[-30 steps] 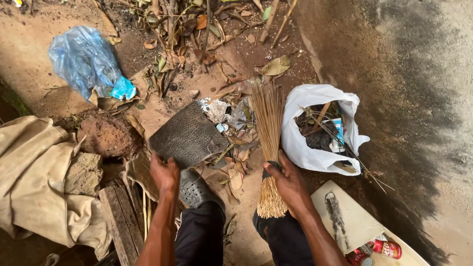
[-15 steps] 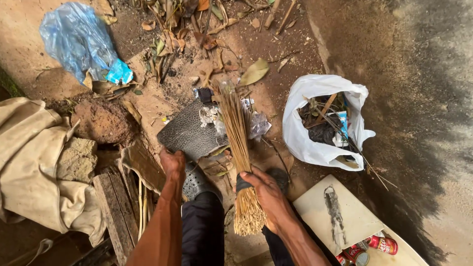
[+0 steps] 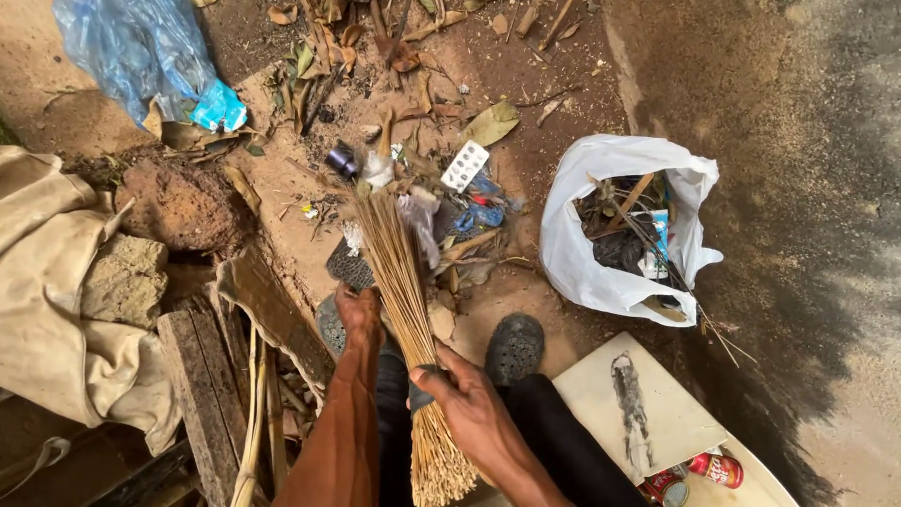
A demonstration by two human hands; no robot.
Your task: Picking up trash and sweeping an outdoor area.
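Now right hand (image 3: 469, 404) clenched on straw broom (image 3: 394, 272), swung toward 11 o'clock since earlier, left hand (image 3: 361, 314) grasping dark flat scoop (image 3: 349, 268), white blister pack (image 3: 465, 166) at 12 o'clock, white bag (image 3: 582, 263) at 2 o'clock.

White blister pack (image 3: 465, 165), red cans (image 3: 713, 468)

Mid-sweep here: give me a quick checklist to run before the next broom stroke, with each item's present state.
1. Right hand gripping the stick broom at its binding: ok.
2. Left hand on the dark flat scoop: ok.
3. Broom tips at the litter pile: ok.
4. Litter on the scoop: cannot tell, broom hides it.
5. White bag open, beside the pile: ok.
6. Shoe apart from the pile: ok.
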